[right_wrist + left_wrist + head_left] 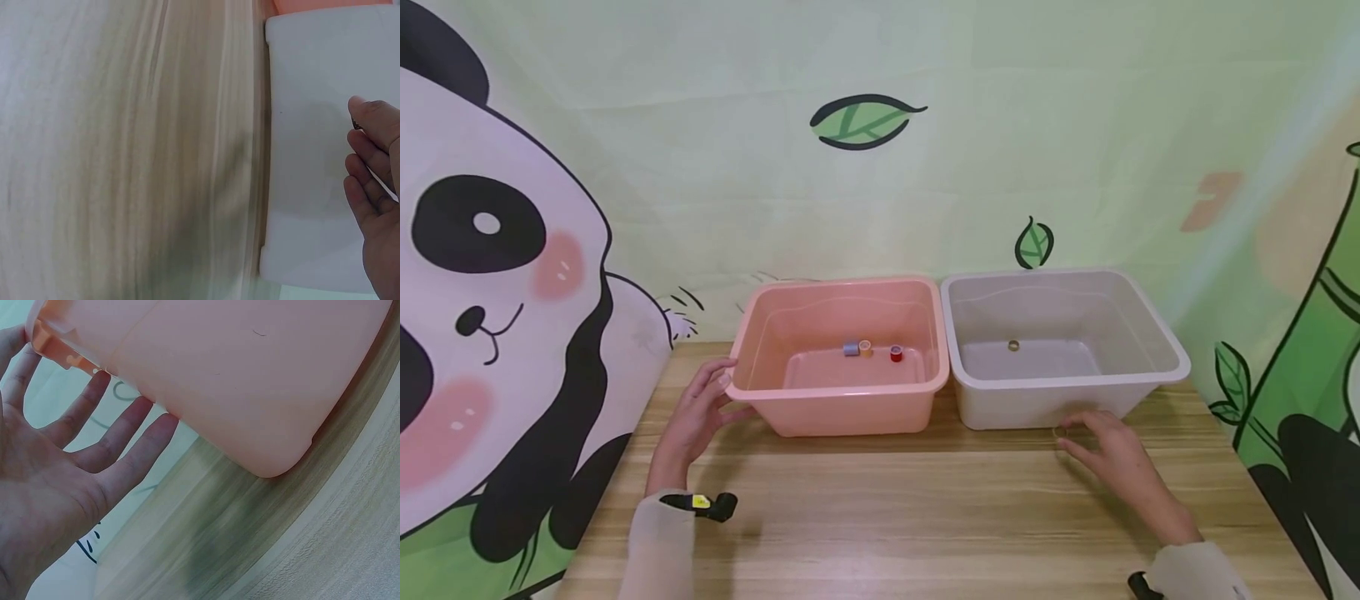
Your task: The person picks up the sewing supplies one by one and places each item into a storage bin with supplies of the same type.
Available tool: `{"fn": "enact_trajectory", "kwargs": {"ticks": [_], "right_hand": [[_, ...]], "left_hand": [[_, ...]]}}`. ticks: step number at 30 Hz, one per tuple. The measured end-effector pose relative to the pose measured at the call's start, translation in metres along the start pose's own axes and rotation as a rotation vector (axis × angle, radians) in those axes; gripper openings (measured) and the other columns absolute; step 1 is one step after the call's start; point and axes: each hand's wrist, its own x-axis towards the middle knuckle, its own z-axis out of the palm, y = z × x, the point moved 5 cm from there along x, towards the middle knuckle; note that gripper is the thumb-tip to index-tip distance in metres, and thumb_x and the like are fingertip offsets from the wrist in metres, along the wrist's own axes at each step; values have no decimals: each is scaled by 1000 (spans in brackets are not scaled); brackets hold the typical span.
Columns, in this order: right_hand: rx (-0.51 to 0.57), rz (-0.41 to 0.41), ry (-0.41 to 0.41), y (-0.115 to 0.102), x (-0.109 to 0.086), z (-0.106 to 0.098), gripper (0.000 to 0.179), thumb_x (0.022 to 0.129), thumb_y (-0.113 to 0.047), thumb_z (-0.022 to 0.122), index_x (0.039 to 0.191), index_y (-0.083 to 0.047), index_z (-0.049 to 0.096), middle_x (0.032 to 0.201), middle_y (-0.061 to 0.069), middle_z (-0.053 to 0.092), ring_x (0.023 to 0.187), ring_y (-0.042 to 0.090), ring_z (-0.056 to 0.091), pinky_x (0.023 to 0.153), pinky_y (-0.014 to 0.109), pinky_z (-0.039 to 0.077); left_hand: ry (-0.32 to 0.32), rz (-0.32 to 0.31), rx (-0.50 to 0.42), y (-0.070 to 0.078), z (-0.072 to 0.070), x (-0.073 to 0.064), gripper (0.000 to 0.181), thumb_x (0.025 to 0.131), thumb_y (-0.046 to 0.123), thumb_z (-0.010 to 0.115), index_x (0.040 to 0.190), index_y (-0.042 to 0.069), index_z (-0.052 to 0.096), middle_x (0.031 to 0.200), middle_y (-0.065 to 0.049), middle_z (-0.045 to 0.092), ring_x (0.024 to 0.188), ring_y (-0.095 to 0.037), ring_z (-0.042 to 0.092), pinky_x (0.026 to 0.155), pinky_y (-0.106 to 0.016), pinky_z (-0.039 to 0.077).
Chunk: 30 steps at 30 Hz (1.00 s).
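My left hand point(694, 421) touches the left end of a pink plastic tub point(842, 414), its fingertips near the rim. The left wrist view shows those fingers spread and fairly straight along the tub's outer wall. In front of a pale grey tub point(1015, 404), my right hand point(1116, 467) pinches a small, thin ring point(1060, 432) between thumb and finger. Only a dark edge of the ring point(356, 124) shows in the right wrist view. Another small gold-coloured ring point(1013, 345) lies inside the grey tub.
Inside the pink tub are a blue spool-like piece point(851, 349), a yellow-orange one point(866, 348) and a red one point(897, 354). Both tubs stand side by side on a wooden table point(880, 517). Behind them hangs a printed cloth point(737, 167) with pandas and leaves.
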Motion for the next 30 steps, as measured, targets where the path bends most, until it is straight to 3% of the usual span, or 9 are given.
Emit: {"fn": "enact_trajectory", "kwargs": {"ticks": [12, 30], "right_hand": [[3, -43, 39, -9, 6, -10, 32, 74, -9, 90, 100, -11, 72, 96, 0, 72, 92, 22, 66, 80, 32, 52], [22, 7, 1, -19, 14, -20, 29, 80, -10, 86, 105, -8, 72, 101, 7, 74, 94, 26, 69, 79, 47, 58]], "left_hand": [[6, -9, 9, 0, 1, 1, 29, 109, 28, 48, 137, 22, 51, 146, 0, 41, 117, -20, 62, 95, -57, 54], [16, -16, 17, 1, 1, 0, 30, 109, 31, 49, 137, 22, 51, 146, 0, 42, 118, -17, 61, 97, -58, 53]]}}
